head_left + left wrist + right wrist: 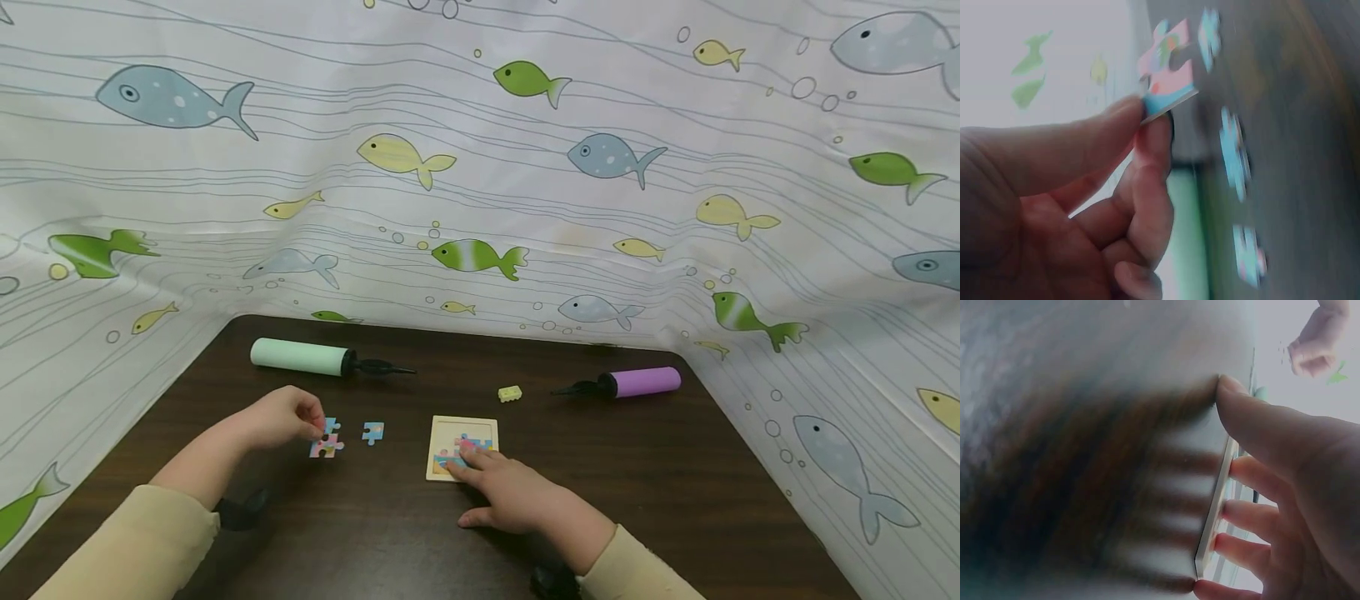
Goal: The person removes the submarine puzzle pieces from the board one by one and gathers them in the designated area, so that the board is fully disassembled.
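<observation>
My left hand (281, 418) pinches a pink jigsaw piece with a blue edge (1169, 69) between thumb and fingertips, left of the puzzle board. Close by, a blue jigsaw piece (372, 432) lies on the dark table; the left wrist view shows more loose pieces (1233, 153), blurred. The square wooden puzzle board (442, 427) has pink and blue pieces fitted in its lower part, while bare wood shows in the upper part. My right hand (510, 493) rests spread on the board's lower right, fingers fairly straight, covering some of the fitted pieces. Its thumb points out beside the board.
Behind the left hand lies a pale green hand pump (300, 357) with a black nozzle. A purple hand pump (645, 382) is at the back right, and a small yellow toy brick (509, 393) sits behind the board. Fish-patterned cloth (480, 183) surrounds the table's back and sides.
</observation>
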The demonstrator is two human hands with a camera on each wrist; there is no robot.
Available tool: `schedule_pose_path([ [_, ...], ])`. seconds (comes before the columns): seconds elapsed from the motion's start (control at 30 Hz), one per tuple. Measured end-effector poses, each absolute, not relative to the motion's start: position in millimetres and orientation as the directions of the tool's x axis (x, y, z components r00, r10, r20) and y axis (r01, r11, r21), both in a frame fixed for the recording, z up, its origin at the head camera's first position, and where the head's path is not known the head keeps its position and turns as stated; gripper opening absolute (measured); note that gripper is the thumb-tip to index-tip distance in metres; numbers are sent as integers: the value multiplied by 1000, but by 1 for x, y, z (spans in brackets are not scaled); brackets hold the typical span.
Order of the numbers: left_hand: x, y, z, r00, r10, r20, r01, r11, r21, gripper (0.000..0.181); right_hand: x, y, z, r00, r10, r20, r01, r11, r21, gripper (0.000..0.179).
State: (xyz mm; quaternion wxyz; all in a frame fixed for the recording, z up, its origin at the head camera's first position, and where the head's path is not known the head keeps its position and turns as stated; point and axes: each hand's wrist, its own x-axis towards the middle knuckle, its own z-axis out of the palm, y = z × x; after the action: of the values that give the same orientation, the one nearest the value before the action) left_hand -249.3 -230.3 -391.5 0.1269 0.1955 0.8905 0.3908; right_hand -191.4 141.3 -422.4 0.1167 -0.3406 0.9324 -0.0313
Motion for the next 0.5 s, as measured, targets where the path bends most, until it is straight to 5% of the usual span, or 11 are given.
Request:
schedule_pose_path([
  [0.5, -237, -310, -409, -921, 355, -163, 136, 683, 717, 7, -191, 142, -423, -748, -636, -191, -621, 771, -139, 78],
])
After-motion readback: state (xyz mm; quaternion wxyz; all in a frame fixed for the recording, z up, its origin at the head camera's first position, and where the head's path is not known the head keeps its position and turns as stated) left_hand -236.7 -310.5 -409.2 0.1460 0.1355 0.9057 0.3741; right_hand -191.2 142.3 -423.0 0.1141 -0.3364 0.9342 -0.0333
